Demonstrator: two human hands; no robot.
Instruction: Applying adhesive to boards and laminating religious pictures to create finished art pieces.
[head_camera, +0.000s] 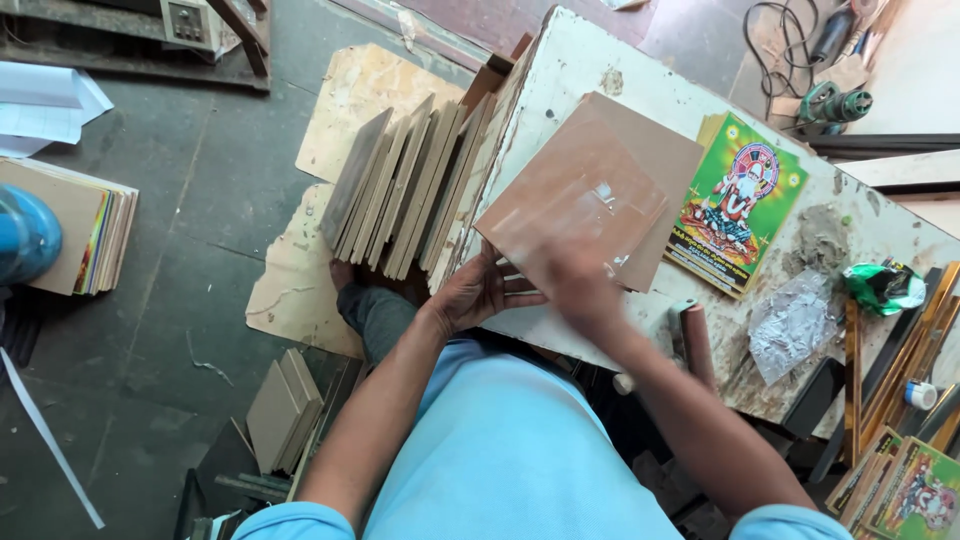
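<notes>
A square brown hardboard panel (575, 195) with a whitish smear of glue lies near the front edge of the worn white worktable (640, 90), on a second brown panel. The right hand (575, 280) is blurred, pressed flat on the panel's near corner; how far its fingers are spread I cannot tell. The left hand (478, 292) rests at the table's front edge, fingers spread, touching the panel's near edge. Just right of the panel lies a green and yellow printed picture (738, 205). A crumpled green wrapper (885, 285) sits toward the table's right edge. Upright tan boards (405, 190) lean against the left edge.

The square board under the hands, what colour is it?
Reddish-brown square board, glossy; head view.
</notes>
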